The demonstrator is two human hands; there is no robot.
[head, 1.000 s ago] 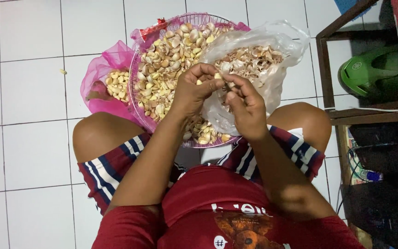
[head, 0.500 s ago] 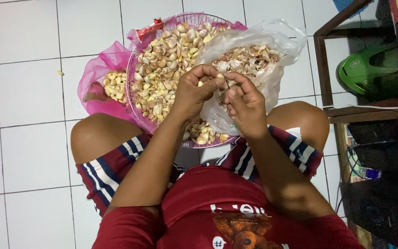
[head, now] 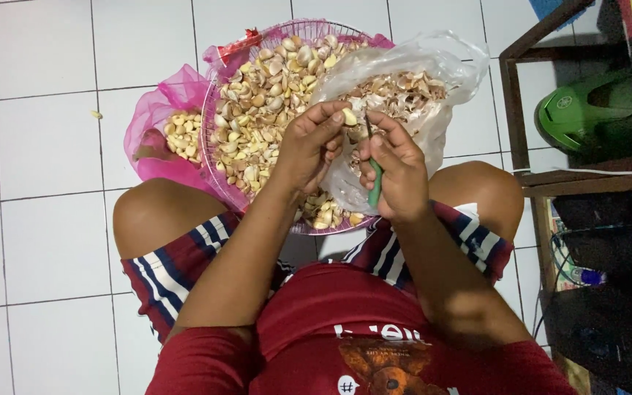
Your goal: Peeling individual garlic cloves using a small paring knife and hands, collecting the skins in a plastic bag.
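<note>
My left hand (head: pixel 312 146) pinches a pale garlic clove (head: pixel 348 116) between thumb and fingertips. My right hand (head: pixel 396 172) grips a small knife (head: pixel 373 164) with a green handle, its thin blade pointing up beside the clove. Both hands hover over a round pink basket (head: pixel 217 102) heaped with garlic cloves. A clear plastic bag (head: pixel 422 69) holding papery garlic skins lies on the basket's right side, just behind my hands. My knees flank the basket on the tiled floor.
A pink mesh bag (head: pixel 155 124) with more cloves lies left of the basket. One loose clove (head: pixel 96 114) sits on the white tiles at left. A dark wooden frame (head: pixel 513 102) and a green helmet (head: pixel 579 110) stand at right.
My hands have parted slightly. The clove is lifted clear in my left fingers, and the knife's green handle now shows in my right hand.
</note>
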